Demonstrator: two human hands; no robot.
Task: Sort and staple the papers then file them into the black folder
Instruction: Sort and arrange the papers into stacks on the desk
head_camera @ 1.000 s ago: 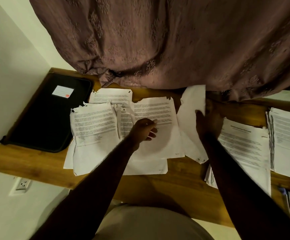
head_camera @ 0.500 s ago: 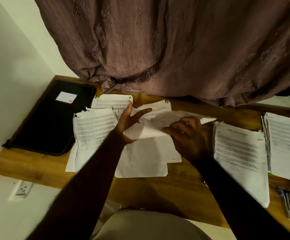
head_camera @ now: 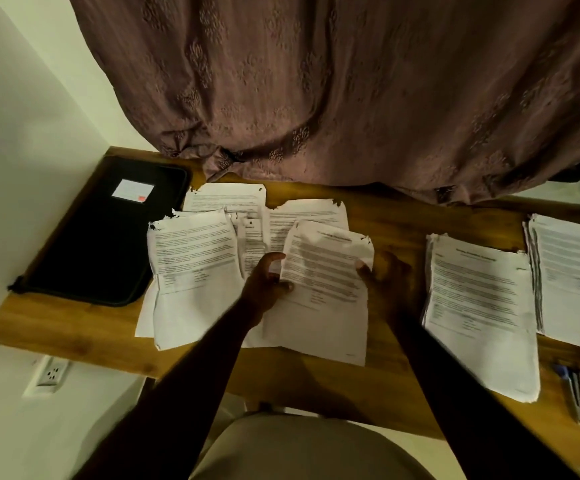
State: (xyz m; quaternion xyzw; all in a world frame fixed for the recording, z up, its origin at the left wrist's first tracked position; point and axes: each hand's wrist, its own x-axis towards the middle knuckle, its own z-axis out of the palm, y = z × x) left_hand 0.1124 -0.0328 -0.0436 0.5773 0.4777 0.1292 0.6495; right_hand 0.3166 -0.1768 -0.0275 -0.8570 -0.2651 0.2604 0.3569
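Note:
A printed sheet [head_camera: 326,282] lies face up on the spread papers at the desk's centre. My left hand [head_camera: 267,282] pinches its left edge and my right hand [head_camera: 382,275] grips its right edge. Under and beside it are several loose sheets with torn top corners [head_camera: 195,271]. The black folder [head_camera: 104,230], shut, with a white label, lies at the far left of the desk. Two thicker stacks of printed papers [head_camera: 479,306] [head_camera: 576,278] sit at the right. The stapler [head_camera: 574,393] lies near the desk's right front edge, blurred.
A brown patterned curtain [head_camera: 316,98] hangs over the back of the wooden desk [head_camera: 73,327]. A white wall [head_camera: 21,133] bounds the left side, with a socket [head_camera: 51,374] below the desk edge. My lap shows at the bottom.
The sheet that my right hand lifted from the right stack has been turned over and laid flat on the centre spread. Both hands now hold its edges.

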